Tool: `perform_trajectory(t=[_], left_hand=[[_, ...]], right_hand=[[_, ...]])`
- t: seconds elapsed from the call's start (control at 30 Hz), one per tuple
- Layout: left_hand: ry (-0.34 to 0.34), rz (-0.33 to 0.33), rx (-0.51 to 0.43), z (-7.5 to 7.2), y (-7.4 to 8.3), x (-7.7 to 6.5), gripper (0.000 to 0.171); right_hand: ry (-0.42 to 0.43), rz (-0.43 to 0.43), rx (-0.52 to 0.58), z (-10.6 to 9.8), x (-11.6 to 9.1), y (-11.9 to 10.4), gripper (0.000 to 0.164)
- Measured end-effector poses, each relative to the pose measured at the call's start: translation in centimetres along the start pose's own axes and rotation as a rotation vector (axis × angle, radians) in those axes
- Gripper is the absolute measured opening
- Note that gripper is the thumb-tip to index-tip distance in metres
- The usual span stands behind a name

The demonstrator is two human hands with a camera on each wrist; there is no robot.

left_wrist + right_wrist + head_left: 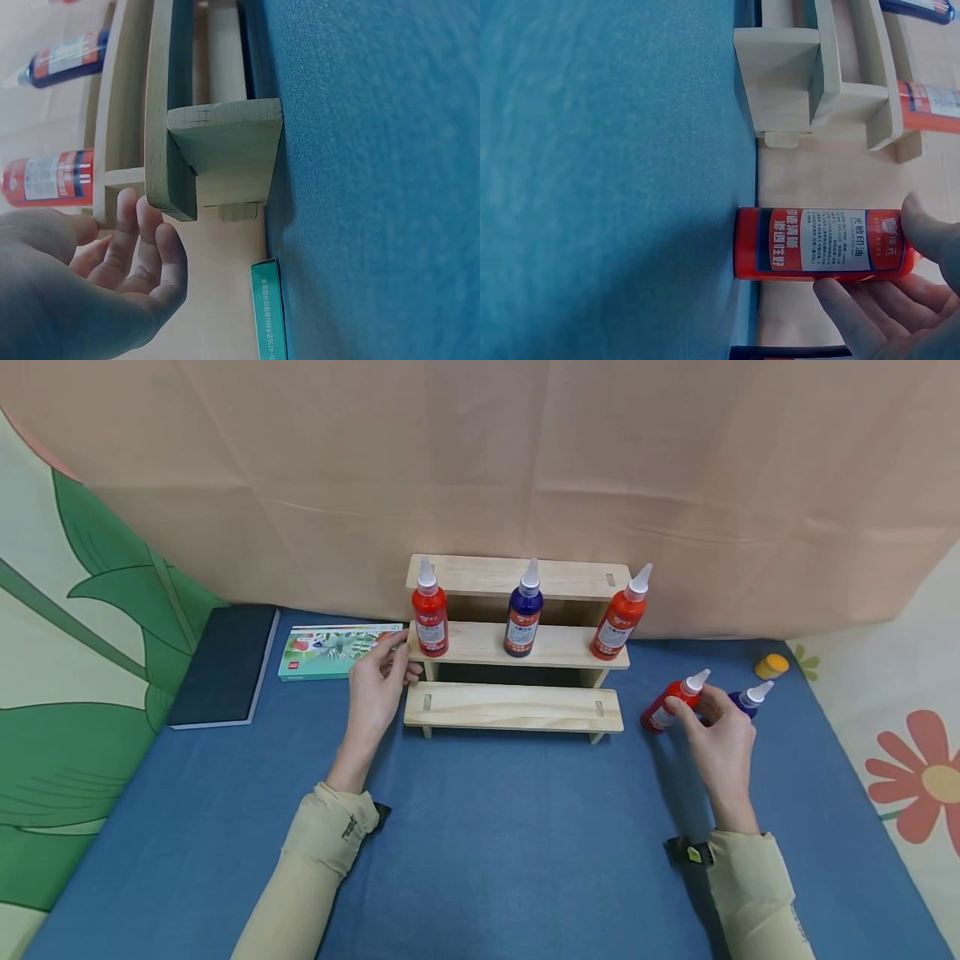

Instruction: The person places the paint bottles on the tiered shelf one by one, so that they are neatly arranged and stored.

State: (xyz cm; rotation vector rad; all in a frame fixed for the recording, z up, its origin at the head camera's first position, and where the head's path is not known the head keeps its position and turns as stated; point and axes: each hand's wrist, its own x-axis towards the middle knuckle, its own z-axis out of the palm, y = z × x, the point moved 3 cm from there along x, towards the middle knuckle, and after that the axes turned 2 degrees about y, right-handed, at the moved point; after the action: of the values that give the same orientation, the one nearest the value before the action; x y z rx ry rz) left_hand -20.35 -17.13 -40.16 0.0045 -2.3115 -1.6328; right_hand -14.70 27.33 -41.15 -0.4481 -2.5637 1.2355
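My right hand [720,739] pinches a red ink bottle [825,244] with a white nozzle near its top. In the right wrist view its base meets the blue cloth. Just right of that hand, a blue ink bottle [750,699] is partly hidden behind it. My left hand [377,681] holds the left end of the middle board of a three-step wooden rack [513,706], thumb above and fingers below. Along that board stand a red bottle [431,618], a blue bottle [522,620] and another red bottle [617,625] at the right end.
A green illustrated box [322,652] lies left of the rack, with a dark notebook [223,668] farther left. A yellow cap-like object [771,666] sits near the table's right edge. Blue cloth [517,843] covers the table. Behind the rack hangs a beige sheet [480,460].
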Motion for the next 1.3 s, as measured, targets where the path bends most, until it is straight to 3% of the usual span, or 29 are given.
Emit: perform_trajectory(t=[0.47,0.93,1.3], left_hand=[[0.0,0.001,0.005,0.1,0.0,0.0,0.037],[-0.001,-0.009,-0.007,-0.1,-0.2,0.0,0.037],[-0.002,-0.005,-0.006,0.0,0.0,0.0,0.037]], right_hand=[[-0.008,-0.033,0.023,-0.1,-0.2,-0.5,0.052],[0.002,-0.128,0.014,-0.8,-1.0,-2.6,0.049],[0.002,-0.124,0.029,-1.1,-1.6,-3.7,0.049]])
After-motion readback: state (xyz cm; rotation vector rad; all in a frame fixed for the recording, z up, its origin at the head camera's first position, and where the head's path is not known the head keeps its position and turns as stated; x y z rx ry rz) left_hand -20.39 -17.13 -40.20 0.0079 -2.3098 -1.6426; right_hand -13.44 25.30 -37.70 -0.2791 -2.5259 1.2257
